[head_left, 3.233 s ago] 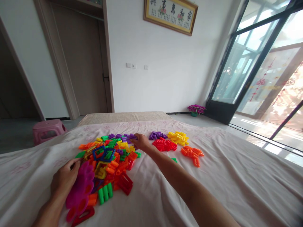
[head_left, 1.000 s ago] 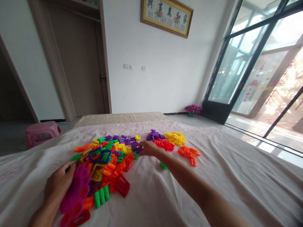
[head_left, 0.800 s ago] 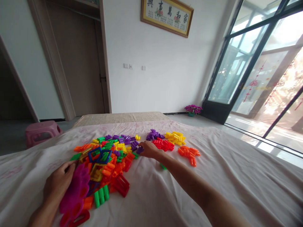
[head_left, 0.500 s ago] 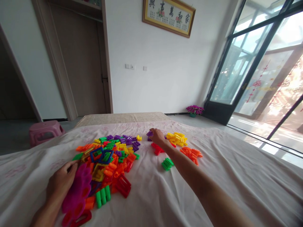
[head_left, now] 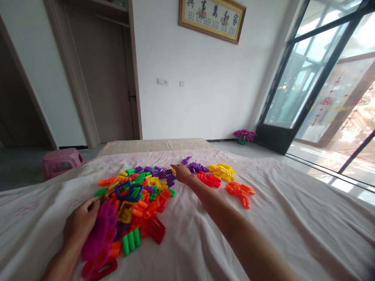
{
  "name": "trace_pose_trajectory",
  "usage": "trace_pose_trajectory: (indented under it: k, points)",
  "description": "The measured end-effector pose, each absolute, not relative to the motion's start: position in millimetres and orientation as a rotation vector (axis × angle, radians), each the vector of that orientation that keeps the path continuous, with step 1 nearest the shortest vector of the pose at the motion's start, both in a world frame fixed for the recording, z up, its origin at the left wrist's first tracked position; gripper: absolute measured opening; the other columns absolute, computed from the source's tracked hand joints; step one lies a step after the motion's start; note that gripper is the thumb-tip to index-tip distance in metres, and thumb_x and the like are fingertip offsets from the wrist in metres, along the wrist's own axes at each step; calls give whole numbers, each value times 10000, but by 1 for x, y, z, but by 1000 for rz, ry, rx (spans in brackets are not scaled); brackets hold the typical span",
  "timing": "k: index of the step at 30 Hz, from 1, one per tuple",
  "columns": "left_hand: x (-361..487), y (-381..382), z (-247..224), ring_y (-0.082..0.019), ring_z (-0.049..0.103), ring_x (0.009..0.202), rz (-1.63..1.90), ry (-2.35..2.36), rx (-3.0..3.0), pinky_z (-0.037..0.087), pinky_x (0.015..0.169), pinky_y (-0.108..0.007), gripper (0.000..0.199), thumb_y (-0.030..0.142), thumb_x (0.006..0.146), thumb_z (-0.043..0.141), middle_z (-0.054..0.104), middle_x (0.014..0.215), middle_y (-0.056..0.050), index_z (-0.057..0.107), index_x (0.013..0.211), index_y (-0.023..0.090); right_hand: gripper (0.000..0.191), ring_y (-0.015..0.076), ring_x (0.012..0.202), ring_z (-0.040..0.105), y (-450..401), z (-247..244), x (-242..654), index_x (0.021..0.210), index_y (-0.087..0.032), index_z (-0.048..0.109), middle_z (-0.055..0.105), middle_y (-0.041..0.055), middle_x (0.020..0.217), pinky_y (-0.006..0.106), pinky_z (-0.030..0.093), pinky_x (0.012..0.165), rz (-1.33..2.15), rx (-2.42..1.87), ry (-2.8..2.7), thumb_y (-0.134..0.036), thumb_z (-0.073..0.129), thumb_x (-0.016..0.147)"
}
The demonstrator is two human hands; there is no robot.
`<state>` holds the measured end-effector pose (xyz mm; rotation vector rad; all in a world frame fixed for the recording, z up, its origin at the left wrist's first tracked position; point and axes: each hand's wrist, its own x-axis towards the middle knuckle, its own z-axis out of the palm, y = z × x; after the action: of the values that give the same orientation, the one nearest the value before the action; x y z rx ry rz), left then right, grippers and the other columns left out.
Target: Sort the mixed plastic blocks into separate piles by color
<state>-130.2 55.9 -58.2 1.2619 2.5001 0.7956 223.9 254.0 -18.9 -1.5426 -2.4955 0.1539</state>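
My left hand (head_left: 82,220) rests at the left edge of a mixed heap of plastic building pieces (head_left: 146,207), its fingers curled in. A magenta flower-edged piece (head_left: 99,238) lies against it, and a green piece (head_left: 100,192) shows by its fingertips; what they grip, if anything, is hidden. My right hand (head_left: 183,174) reaches to the heap's far right edge, index finger stretched out. It holds nothing that I can see. Just at its fingers are a yellow piece (head_left: 173,171) and purple pieces (head_left: 159,171). Behind it lies a purple group (head_left: 197,168).
Sorted groups of red (head_left: 208,179), yellow (head_left: 222,171) and orange pieces (head_left: 240,191) lie on the right of the pale cloth (head_left: 293,218). A pink stool (head_left: 63,162) stands at the left; potted flowers (head_left: 244,135) stand on the floor by the glass door.
My right hand has moved left from the purple group to the heap, leaving purple pieces behind. The green group is now hidden behind my forearm. My left hand stays by the magenta piece.
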Motion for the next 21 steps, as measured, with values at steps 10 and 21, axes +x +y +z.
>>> trace_pose_trajectory:
  k: [10, 21]
  points:
    - [-132, 57, -60, -319, 680, 1043, 787, 2499, 1252, 492, 830, -353, 563, 556, 922, 329, 744, 1179, -123, 680, 1245, 257, 348, 231, 1130, 641, 250, -25, 226, 1263, -239, 594, 677, 91, 1237, 309, 475, 888, 85, -1617, -2421, -197, 531, 923]
    - [-135, 59, -63, -341, 676, 1008, 723, 2511, 1256, 490, 824, -373, 580, 581, 915, 303, 738, 1132, -136, 666, 1224, 251, 432, 205, 976, 696, 268, 2, 364, 1294, -221, 642, 750, 68, 1097, 283, 511, 823, 192, -1765, -1643, -356, 576, 890]
